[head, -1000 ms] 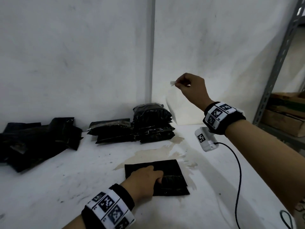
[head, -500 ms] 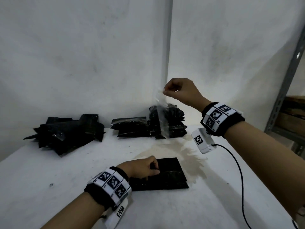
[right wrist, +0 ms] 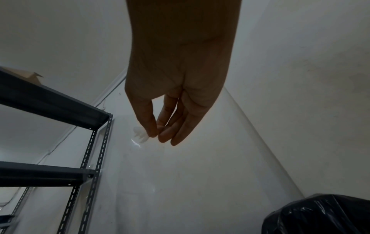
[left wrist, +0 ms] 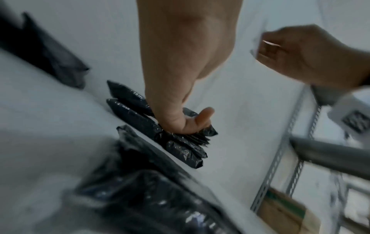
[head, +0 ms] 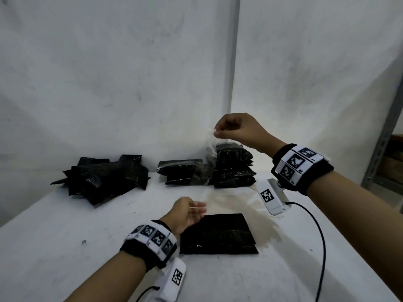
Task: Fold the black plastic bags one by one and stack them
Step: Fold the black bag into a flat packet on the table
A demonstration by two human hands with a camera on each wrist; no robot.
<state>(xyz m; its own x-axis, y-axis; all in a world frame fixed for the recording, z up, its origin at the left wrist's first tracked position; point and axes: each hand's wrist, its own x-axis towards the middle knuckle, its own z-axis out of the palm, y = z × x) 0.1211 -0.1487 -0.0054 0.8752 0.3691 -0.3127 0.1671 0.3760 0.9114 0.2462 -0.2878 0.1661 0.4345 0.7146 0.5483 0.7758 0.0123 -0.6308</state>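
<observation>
Your right hand (head: 236, 130) is raised above the desk (head: 65, 247), thumb and fingertips pinching the top corner of a clear plastic sleeve (head: 208, 162) that hangs down in front of the packed bundles (head: 234, 168) by the wall. Nothing shows inside the sleeve. The folded black bag (head: 218, 235) lies flat on the desk just below and in front of that sleeve, beside a pale stain (head: 246, 201). Your left hand (head: 188, 212) hovers just over the bag's far left corner, fingers loosely curled; whether they touch the sleeve's lower edge you cannot tell from these views.

Half a second ago that left hand was pressing down on the bag; it has since lifted off, and the right hand has come a little lower with the sleeve.

Left of the folded bag, well apart, sits a loose heap of unfolded black bags (head: 104, 177). A flatter pack (head: 178, 173) lies between the heap and the bundles. A metal shelf rack (head: 379, 138) stands right of the bag, past the desk edge. The desk surface near you, in front of the bag, is bare white
</observation>
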